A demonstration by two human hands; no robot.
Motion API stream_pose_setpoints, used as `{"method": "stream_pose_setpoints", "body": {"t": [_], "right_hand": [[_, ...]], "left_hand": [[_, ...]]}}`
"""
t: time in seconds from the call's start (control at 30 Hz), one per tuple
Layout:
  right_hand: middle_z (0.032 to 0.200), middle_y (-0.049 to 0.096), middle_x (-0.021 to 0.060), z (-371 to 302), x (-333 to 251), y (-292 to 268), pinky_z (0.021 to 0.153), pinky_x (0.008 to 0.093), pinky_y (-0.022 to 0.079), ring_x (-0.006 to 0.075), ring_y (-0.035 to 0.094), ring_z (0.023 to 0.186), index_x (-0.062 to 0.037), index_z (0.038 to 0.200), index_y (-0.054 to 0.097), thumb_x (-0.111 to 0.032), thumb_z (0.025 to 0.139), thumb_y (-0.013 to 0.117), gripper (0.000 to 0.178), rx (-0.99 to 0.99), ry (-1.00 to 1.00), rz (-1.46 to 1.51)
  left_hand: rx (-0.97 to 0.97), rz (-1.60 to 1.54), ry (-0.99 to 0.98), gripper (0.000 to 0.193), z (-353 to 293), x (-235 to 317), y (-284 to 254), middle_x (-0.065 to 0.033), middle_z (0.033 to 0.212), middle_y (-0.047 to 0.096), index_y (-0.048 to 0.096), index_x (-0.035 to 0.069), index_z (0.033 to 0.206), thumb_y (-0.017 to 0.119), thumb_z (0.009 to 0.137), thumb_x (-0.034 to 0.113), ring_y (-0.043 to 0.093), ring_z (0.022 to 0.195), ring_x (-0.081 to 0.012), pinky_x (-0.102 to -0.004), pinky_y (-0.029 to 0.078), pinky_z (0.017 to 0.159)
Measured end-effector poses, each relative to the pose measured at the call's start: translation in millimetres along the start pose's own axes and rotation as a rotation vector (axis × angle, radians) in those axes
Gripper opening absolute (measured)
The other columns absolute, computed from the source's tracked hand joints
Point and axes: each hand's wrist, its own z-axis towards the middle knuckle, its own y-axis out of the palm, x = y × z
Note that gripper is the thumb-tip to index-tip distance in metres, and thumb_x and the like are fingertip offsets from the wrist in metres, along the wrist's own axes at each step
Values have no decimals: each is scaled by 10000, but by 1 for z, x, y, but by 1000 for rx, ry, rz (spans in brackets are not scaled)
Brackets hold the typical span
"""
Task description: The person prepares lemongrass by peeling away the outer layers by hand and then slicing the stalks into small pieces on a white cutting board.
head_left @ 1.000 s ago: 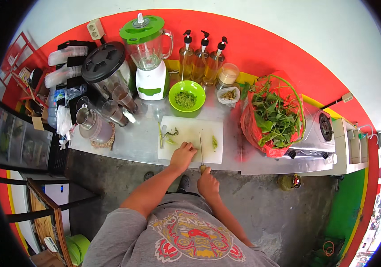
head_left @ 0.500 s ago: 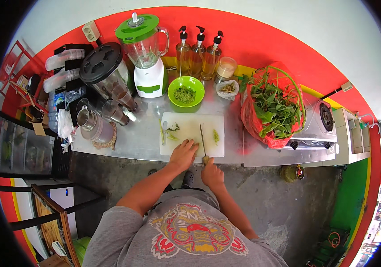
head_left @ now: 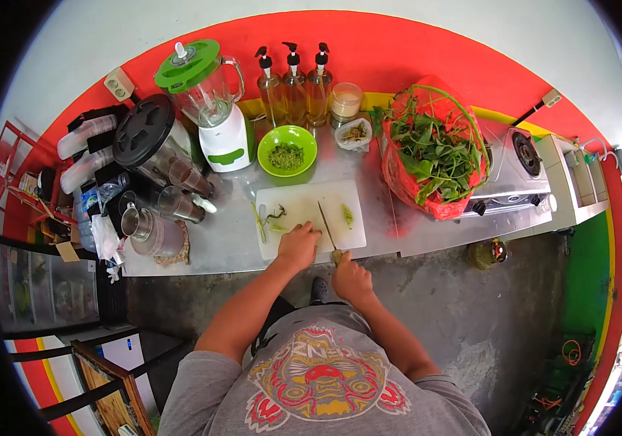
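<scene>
Greens are pinned on the cutting board [head_left: 347, 196] by the flattened left hand [head_left: 299, 245], steadying them beside the knife [head_left: 327, 229] clasped in the right hand [head_left: 351, 278].

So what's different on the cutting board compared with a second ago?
Very little. The left hand still presses down on greens at the near edge of the cutting board, and the right hand still holds the knife, blade lying across the board. No clear shift of either. The green bowl, blender and red bag of leaves stayed put.
</scene>
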Motion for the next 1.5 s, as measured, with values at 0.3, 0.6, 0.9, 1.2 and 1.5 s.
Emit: {"method": "stream_pose_setpoints", "body": {"t": [0.3,0.6,0.9,1.2,1.5], "right_hand": [[957,730,277,12,-5,0,814,538,577,440,734,894,31,1203,455,-153,924,545,346,-27,-30,-17],[987,719,296,12,1,-9,856,555,565,455,723,941,86,1288,417,-163,917,547,465,-116,-53,-20],[978,712,307,14,-1,0,832,558,573,469,722,919,74,1248,425,-153,924,548,414,-102,-52,-28],[1045,723,250,11,-3,-4,837,507,585,412,723,988,39,1244,452,-139,905,614,416,-128,-52,-45],[1021,725,248,16,6,-14,832,511,587,420,729,943,42,1251,423,-105,867,636,463,-147,-90,-39]], "left_hand": [[134,-141,-83,177,20,-8,18,-68,1035,699,786,150,964,654,867,84,637,1074,-286,-426,582,833],[233,-494,-165,81,28,-17,34,-121,924,718,736,103,884,684,826,79,702,845,-357,-457,567,768],[185,-482,-271,87,41,-11,33,-138,861,741,724,92,855,668,805,49,722,839,-343,-446,582,759],[390,-498,-215,121,26,-5,41,-163,868,699,744,38,905,675,821,-15,703,778,-322,-393,573,724],[440,-525,-179,212,10,3,45,-157,988,687,776,32,944,606,848,-50,683,905,-363,-429,559,824]]}}
